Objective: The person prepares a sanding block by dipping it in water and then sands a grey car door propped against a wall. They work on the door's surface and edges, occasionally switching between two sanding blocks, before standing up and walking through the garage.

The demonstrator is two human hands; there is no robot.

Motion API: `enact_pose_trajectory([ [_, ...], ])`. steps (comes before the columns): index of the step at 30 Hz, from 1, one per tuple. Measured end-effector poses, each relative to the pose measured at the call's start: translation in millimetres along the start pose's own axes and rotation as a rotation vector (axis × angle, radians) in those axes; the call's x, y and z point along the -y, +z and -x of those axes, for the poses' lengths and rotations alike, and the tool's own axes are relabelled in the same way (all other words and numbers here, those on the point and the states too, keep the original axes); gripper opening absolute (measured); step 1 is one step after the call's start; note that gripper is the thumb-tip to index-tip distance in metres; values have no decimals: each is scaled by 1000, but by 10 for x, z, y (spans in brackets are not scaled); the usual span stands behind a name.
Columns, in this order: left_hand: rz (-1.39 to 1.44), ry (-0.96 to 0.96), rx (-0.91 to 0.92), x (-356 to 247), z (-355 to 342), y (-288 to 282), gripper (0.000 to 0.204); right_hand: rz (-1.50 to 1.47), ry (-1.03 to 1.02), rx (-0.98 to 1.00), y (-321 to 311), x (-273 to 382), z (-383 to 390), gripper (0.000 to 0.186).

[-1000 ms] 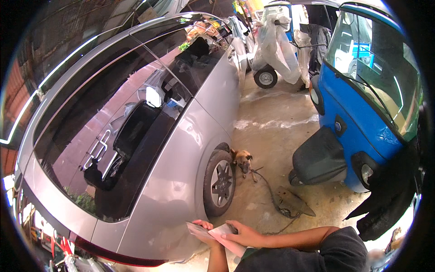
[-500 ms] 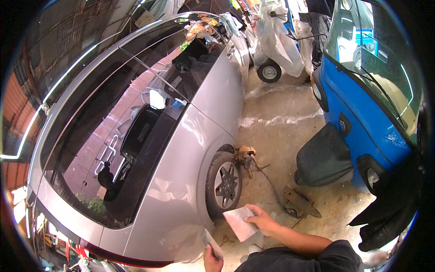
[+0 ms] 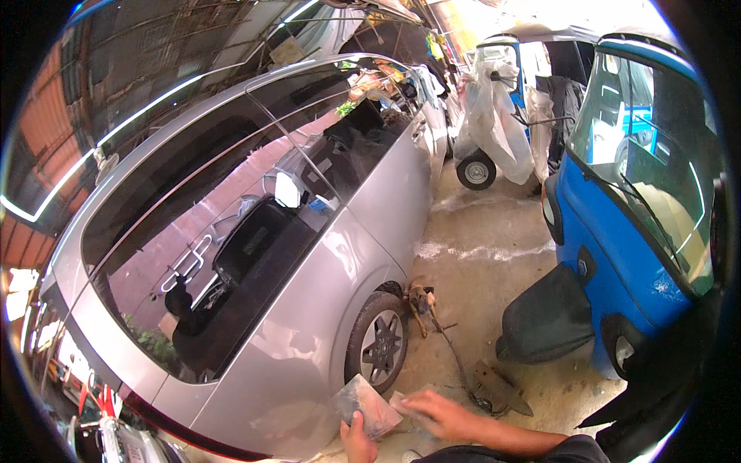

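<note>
My left hand (image 3: 357, 442) grips a thin square grey plate (image 3: 366, 406) by its near edge, thumb on top. Pinkish smears, resembling putty, show on its face. Just to the right, my right hand (image 3: 438, 413) is closed on a flat pinkish sheet (image 3: 403, 404), partly hidden and foreshortened; its edge is close to the grey plate, and I cannot tell whether they touch. Both hands are low in view, in front of the rear wheel (image 3: 381, 347) of a silver van (image 3: 309, 309).
On the floor by the wheel sits a tool with a cord (image 3: 421, 299). A flat metal piece (image 3: 502, 387) lies farther right. A blue three-wheeled vehicle (image 3: 610, 239) with a dark cover (image 3: 546, 316) stands at the right; a plastic-draped vehicle (image 3: 494, 116) stands beyond.
My left hand has turned its plate from edge-on to face up. My right hand has tilted its sheet flatter and brought it beside the plate. The view has shifted upward.
</note>
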State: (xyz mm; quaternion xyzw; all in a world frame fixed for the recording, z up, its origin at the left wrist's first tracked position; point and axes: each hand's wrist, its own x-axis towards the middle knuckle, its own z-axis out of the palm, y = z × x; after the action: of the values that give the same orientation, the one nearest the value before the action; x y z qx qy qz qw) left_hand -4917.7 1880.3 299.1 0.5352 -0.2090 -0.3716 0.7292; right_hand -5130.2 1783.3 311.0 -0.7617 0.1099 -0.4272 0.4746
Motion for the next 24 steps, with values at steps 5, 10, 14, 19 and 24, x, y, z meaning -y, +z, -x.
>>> enact_pose_trajectory([
  [5, 177, -55, 38, -48, 225, 248, 39, 343, -105, 239, 150, 243, 152, 64],
  [10, 45, -145, -78, -114, 414, 283, 41, 486, -33, 253, 240, -44, 279, 64],
  [14, 25, -192, -83, -174, 511, 194, 46, 486, 41, 257, 342, -225, 377, 73],
  [19, 117, 93, -56, -160, 405, -26, 38, 484, 204, 434, 308, -677, 756, 69],
  [24, -537, 127, 140, -366, 49, -610, 38, 231, 507, 177, -83, -1011, 777, 40],
])
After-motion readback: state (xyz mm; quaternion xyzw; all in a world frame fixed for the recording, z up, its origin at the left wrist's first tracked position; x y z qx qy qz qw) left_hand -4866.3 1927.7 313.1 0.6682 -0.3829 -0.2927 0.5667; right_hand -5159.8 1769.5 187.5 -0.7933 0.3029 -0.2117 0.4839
